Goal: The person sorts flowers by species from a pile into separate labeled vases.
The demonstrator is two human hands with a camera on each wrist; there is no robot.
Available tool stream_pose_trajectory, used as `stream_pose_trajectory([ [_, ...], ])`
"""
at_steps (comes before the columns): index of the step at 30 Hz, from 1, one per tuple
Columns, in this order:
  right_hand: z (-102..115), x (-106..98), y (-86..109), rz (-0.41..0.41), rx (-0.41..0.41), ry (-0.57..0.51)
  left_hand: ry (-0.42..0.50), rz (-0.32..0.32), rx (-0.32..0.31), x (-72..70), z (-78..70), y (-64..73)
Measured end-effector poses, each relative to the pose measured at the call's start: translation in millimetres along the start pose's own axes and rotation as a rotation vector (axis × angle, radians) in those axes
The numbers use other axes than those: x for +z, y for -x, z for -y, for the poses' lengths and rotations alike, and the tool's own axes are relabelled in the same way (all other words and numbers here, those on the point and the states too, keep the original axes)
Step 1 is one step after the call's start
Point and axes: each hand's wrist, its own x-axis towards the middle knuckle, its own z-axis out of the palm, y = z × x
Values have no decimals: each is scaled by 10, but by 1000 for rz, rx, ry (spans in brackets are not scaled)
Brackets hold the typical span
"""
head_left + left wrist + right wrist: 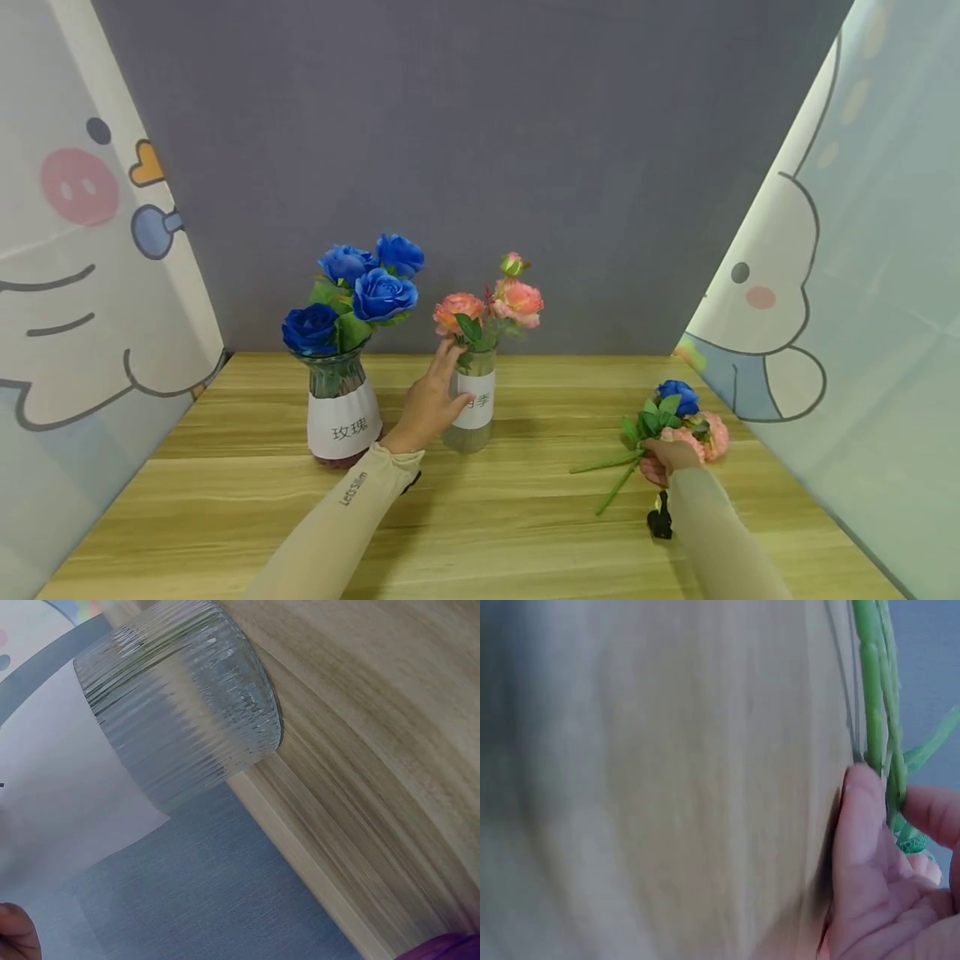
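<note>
A clear ribbed glass vase (471, 437) with a white paper label holds pink flowers (517, 302). My left hand (429, 408) is at its left side, fingers extended up near the rim and thumb spread in front of the label. In the left wrist view, the vase (187, 712) fills the upper left, with one fingertip at the lower left corner. On the right, my right hand (672, 454) pinches green flower stems (872, 697) between thumb and fingers. A blue rose (678, 397) and pink blooms (716, 435) lie around that hand, which partly covers them.
Left of my left hand stands a larger glass vase (336, 383), labelled in white, with several blue roses (384, 294). The wooden table (540, 533) ends at a grey back panel (480, 167). A small black object (660, 521) sits beside my right wrist. Cartoon-printed cloth walls flank both sides.
</note>
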Motion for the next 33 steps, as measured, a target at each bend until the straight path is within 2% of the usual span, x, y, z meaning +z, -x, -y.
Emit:
stream_pose_trajectory([
  [4,-13,-3,-3,-67,1,-52,1,9,0,1,-8,-10],
  [8,-21,8,-13,-142,9,-152,0,4,8,13,-10,-15],
  [13,1,32,18,-147,23,-274,7,3,12,18,-10,-13],
  [16,22,30,44,-81,38,-342,9,8,8,17,-8,-16],
  [21,63,37,79,91,83,-471,1,18,-10,4,-9,-21],
  [26,115,149,141,163,93,-571,-3,13,-17,-3,-7,-10],
  [30,131,286,216,77,29,-604,-3,11,-20,-4,-1,-6],
  [33,142,376,264,-63,-38,-634,-6,14,-20,-2,6,-10],
])
